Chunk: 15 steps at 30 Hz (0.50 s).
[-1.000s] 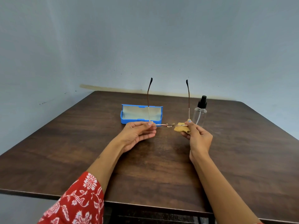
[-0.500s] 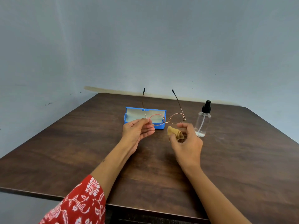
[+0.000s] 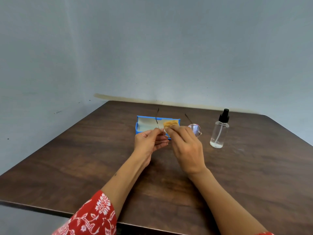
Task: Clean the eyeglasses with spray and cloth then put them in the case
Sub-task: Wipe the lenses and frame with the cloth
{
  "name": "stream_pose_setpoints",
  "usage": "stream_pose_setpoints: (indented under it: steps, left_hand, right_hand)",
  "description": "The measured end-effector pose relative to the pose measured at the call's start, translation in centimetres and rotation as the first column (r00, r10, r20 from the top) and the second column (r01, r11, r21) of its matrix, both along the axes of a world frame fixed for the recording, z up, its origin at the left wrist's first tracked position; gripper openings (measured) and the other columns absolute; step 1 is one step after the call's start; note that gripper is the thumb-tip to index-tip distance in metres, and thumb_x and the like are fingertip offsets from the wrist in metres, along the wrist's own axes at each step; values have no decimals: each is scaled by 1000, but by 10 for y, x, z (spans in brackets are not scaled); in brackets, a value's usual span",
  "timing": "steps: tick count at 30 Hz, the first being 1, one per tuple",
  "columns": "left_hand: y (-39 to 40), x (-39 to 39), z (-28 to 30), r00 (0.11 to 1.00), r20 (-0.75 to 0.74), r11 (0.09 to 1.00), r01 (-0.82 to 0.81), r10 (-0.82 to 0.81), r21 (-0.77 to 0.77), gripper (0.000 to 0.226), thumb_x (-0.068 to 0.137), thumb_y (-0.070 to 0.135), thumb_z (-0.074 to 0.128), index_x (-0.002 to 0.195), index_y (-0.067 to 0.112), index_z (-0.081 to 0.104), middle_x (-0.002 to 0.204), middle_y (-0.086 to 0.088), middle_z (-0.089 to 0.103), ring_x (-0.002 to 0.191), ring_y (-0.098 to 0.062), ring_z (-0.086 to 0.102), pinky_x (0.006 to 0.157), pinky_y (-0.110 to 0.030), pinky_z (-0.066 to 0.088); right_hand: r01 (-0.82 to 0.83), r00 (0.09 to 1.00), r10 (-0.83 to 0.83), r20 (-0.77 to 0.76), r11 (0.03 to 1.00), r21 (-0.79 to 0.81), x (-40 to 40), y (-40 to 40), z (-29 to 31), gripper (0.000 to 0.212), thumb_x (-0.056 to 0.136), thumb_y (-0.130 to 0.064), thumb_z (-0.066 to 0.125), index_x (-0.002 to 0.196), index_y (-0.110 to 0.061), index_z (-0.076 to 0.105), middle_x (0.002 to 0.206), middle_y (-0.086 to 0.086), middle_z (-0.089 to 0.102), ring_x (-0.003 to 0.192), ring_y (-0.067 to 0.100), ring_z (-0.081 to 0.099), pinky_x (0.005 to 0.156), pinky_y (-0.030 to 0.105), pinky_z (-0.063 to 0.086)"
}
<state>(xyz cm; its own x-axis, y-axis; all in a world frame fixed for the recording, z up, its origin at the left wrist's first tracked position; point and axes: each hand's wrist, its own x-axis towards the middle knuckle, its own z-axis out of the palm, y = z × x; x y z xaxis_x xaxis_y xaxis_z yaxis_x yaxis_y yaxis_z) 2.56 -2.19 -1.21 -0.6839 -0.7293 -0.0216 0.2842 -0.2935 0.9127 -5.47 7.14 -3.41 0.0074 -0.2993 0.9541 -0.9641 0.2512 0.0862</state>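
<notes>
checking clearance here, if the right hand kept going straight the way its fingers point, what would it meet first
Probably the eyeglasses: the right hand already presses the cloth against them. Past those, the open blue case lies in line, though depth is unclear.

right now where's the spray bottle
In the head view, the spray bottle stands upright on the table, at the right, just beyond the glasses.

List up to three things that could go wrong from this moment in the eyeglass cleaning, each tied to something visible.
1. The left hand holds the eyeglasses at one end only; rubbing with the cloth in the right hand could twist the thin frame.
2. The spray bottle stands close to the right hand; a sideways move might tip it.
3. The open case sits just behind the hands, and a temple arm could catch on it.
</notes>
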Motion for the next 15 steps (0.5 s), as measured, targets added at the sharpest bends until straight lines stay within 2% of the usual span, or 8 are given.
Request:
stream_pose_setpoints:
  steps: [3,6,11,15]
  left_hand:
    - [1,0,1,999,-7,999,-31,31,-12,15,85,4,58,73,-1,66,50,-5,64,47,-11,63,49,-20,54]
    - [0,0,1,997,-3,997,-71,71,-13,16,85,3,58,71,0,66,49,-4,64,45,-11,62,46,-20,52]
    - [-1,-1,-1,997,26,997,-75,76,-34,16,83,5,59,70,-1,67,53,-8,65,48,-15,64,49,-22,54]
    - [-1,-1,-3,996,28,995,-78,80,-56,15,82,4,61,69,-1,67,52,-9,65,48,-16,63,49,-22,54]
  right_hand:
    - [-15,999,17,-30,997,75,-2,0,-7,17,90,-3,59,101,-4,72,102,7,69,90,23,64,80,31,52]
    - [-14,999,20,-48,993,120,-1,2,-9,16,88,-3,60,99,-5,73,101,6,69,89,23,64,77,32,53]
    - [81,994,-81,74,997,3,-6,6,-6,20,85,-2,62,101,-6,72,101,4,69,96,15,55,76,26,49]
    - [56,997,-58,42,997,47,0,3,-7,20,86,-4,59,101,-6,72,103,5,68,95,19,59,77,27,49]
